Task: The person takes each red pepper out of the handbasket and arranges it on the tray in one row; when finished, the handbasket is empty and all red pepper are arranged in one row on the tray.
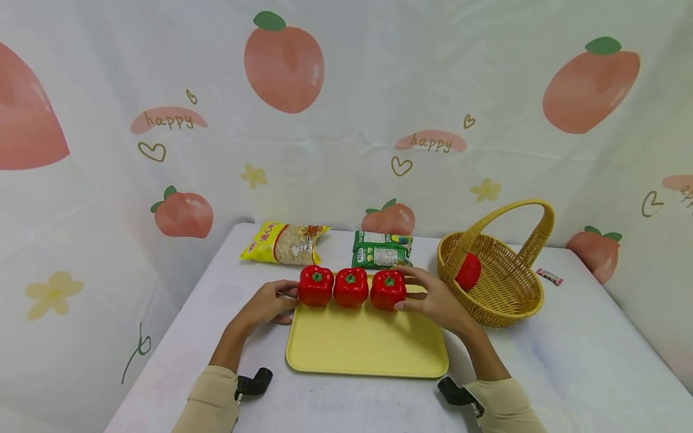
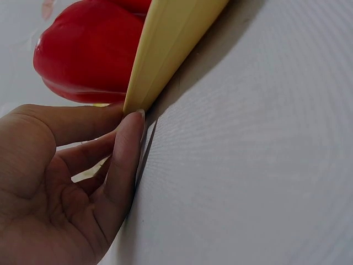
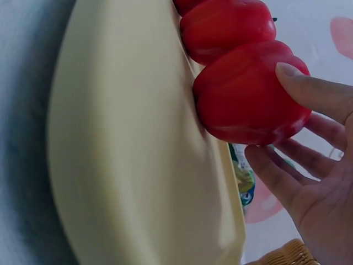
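Note:
Three red bell peppers stand in a row along the far side of a yellow tray (image 1: 368, 346): a left one (image 1: 316, 287), a middle one (image 1: 351, 288) and a right one (image 1: 387, 291). My left hand (image 1: 271, 304) is at the tray's left edge, beside the left pepper. In the left wrist view, its thumb and a finger pinch the tray's rim (image 2: 160, 55). With thumb in front and fingers behind, my right hand (image 1: 433, 300) holds the right pepper. The right wrist view shows that thumb on the pepper's (image 3: 248, 94) skin; some fingertips are hidden.
Right of the tray stands a wicker basket (image 1: 506, 282) with a tall handle and another red pepper (image 1: 468, 272) inside. Behind the tray lie a yellow snack bag (image 1: 284, 243) and a green packet (image 1: 381, 249). A small wrapped candy (image 1: 550, 276) lies right of the basket.

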Demonstrator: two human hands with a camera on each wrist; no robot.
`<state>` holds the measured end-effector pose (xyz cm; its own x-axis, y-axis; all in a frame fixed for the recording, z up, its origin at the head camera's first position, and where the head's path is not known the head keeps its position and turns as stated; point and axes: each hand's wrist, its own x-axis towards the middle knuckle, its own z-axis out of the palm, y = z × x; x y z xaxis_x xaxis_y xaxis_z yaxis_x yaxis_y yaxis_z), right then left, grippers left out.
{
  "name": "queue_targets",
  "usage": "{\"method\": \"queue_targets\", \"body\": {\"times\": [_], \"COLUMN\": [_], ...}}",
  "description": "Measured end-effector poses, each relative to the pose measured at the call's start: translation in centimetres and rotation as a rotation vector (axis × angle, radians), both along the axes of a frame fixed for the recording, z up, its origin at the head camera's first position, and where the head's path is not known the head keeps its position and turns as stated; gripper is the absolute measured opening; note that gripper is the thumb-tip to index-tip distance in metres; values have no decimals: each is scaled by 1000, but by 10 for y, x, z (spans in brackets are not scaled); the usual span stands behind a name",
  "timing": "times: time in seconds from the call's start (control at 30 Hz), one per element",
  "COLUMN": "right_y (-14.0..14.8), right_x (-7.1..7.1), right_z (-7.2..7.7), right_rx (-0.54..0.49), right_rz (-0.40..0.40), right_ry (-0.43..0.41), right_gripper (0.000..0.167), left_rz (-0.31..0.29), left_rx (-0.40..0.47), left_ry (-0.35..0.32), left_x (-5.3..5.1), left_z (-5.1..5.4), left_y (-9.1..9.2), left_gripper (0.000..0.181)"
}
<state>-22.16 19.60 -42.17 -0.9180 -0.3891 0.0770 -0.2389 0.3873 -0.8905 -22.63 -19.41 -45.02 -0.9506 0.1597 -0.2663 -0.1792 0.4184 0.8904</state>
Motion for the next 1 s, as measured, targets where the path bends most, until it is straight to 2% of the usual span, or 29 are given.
{"method": "queue_targets", "body": {"times": [0.3,0.77,1.0], "right_y": [-3,-3,-3], "right_x": [-1,-1,1], "right_z": [-1,-6,-2], "right_rx": [-16,15,3], "right_rz": [29,-2,-10], "right_ry": [31,48,51], "right_gripper": [75,77,79], "left_rz": [0,-3,-4], "left_rx": [3,4,-4], "left_ry": [5,8,12], "left_x": [0,1,1], "left_z": [0,1,1], "left_y": [0,0,0], "left_gripper": [49,50,49]}}
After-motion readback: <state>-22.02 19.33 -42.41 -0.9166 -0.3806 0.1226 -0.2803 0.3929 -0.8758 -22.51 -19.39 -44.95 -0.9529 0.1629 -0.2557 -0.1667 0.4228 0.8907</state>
